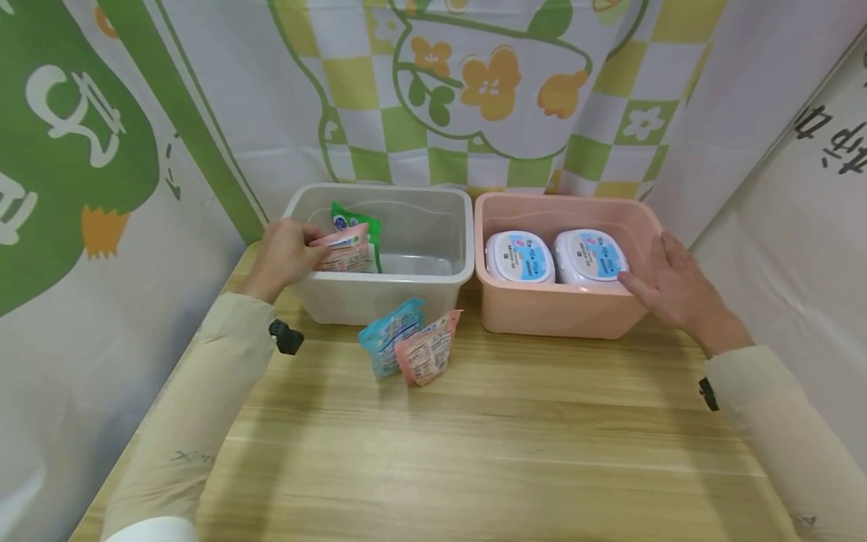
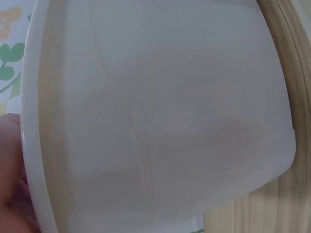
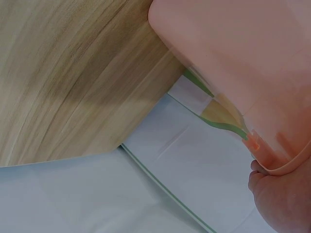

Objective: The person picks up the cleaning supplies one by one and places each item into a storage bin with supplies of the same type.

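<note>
Head view: my left hand [image 1: 287,252] pinches a pink, printed plastic-film packet [image 1: 348,252] at its left end, just above the front rim of a grey-white rectangular plastic bin [image 1: 352,301]. The packet's long axis runs rightward from my fingertips, rising slightly, over the bin's interior. A green and white film packet [image 1: 345,214] stands close behind it; I cannot tell whether the 2 touch.

My right hand [image 1: 684,290] rests, fingers extended, on the right end of a pink rectangular plastic bin [image 1: 555,315], thumb across the rim beside the nearer of 2 white, round-cornered plastic tubs with blue labels [image 1: 592,256] [image 1: 520,257]. It is well apart from the held packet; the tubs and the grey-white bin's right wall lie between.

On the wood-grain table [image 1: 474,452], a light-blue film packet [image 1: 387,342] and another pink film packet [image 1: 431,351] lie right of and nearer to me than my left hand, overlapping, tops tilted rightward. My left hand is closer to them; the grey-white bin's front wall stands in between.
</note>
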Motion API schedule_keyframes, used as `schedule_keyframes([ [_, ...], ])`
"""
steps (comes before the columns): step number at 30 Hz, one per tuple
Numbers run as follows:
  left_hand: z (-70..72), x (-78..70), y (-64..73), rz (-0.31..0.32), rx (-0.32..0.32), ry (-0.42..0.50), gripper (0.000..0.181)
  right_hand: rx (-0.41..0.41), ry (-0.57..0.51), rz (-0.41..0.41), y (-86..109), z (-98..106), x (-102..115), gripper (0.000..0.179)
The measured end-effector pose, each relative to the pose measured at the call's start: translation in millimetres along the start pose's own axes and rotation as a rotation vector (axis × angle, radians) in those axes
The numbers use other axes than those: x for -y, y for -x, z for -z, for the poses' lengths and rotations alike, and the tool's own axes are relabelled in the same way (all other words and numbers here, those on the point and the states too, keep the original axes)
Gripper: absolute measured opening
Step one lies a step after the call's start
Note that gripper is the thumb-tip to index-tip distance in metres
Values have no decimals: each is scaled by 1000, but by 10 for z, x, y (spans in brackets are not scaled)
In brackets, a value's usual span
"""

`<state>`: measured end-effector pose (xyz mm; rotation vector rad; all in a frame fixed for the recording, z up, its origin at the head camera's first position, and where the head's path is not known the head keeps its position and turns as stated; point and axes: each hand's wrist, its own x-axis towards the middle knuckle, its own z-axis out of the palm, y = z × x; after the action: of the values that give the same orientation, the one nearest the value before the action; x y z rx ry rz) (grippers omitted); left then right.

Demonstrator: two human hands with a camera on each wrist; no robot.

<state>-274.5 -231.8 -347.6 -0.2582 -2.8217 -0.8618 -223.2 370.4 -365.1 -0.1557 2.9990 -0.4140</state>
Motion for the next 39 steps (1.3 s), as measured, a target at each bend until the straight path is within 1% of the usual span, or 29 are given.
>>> schedule_keyframes([
  [9, -35, -48, -42, 12, 34, 7, 11, -1, 7, 1, -3, -8, -4, 107],
  [13, -37, -39, -54, 17, 49, 7, 10, -3, 11, 2, 0, 1, 8, 106],
  [17, -27, -29, -57, 17, 49, -12, 11, -8, 15, 2, 1, 6, 19, 106],
  [23, 8, -43, -42, 13, 65, -44, 15, -12, 4, 5, 8, 0, 16, 106],
  [29, 67, -45, -35, -1, 106, -69, 13, -12, 3, 1, 27, 11, 9, 106],
  [33, 105, -20, -39, -15, 134, -82, 10, -14, 1, 2, 29, 14, 13, 106],
  [37, 146, 0, -37, -35, 141, -107, 11, -11, 0, 3, 20, 8, 20, 107],
  [39, 178, -11, -23, -32, 145, -105, 12, -8, 0, 4, 16, 5, 22, 107],
])
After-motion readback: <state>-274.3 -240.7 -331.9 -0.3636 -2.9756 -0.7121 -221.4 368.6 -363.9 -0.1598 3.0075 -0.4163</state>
